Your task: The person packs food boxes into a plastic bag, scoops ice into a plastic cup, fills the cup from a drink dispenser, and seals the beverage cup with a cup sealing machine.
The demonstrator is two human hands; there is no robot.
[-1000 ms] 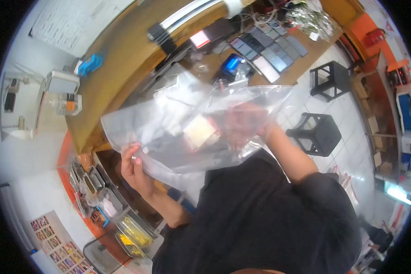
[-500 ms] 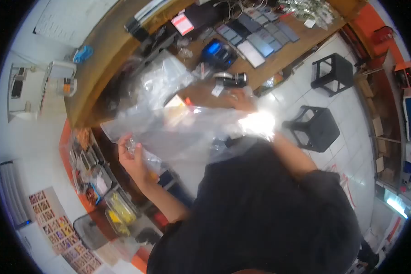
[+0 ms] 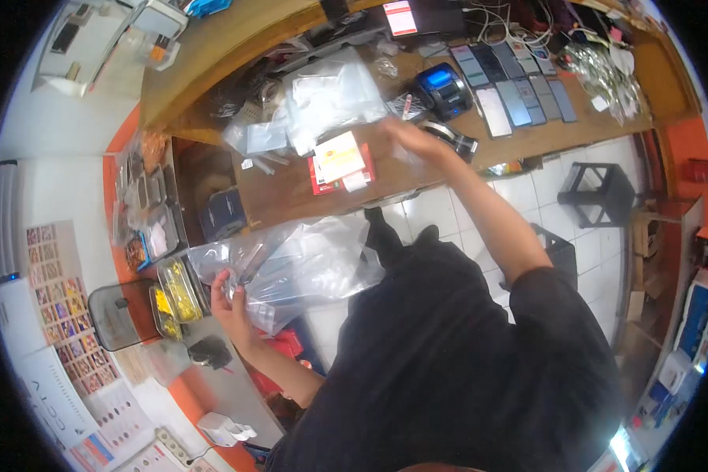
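My left hand (image 3: 232,308) pinches the edge of a large clear plastic bag (image 3: 307,259), which hangs over my lap below the desk edge. Over the wooden desk, my right hand (image 3: 409,140) reaches forward; its fingers are blurred, and whether they hold anything cannot be made out. Left of it lie a cream and yellow box (image 3: 339,156) and a red box (image 3: 324,182) partly under it. Behind the boxes is a pile of white and clear plastic packaging (image 3: 334,98). A black device with a blue screen (image 3: 442,88) and a roll of tape (image 3: 453,138) are close to my right hand.
Several phones (image 3: 518,102) lie in rows at the desk's right, beside a silvery bundle (image 3: 602,75). Black stools (image 3: 598,193) stand on the tiled floor to the right. Yellow items in clear containers (image 3: 179,291) are at the left, near a dark mesh basket (image 3: 118,316).
My right hand has left the bag and moved forward over the desk. The bag has dropped toward my lap, still in my left hand, uncovering the boxes. The view has shifted.
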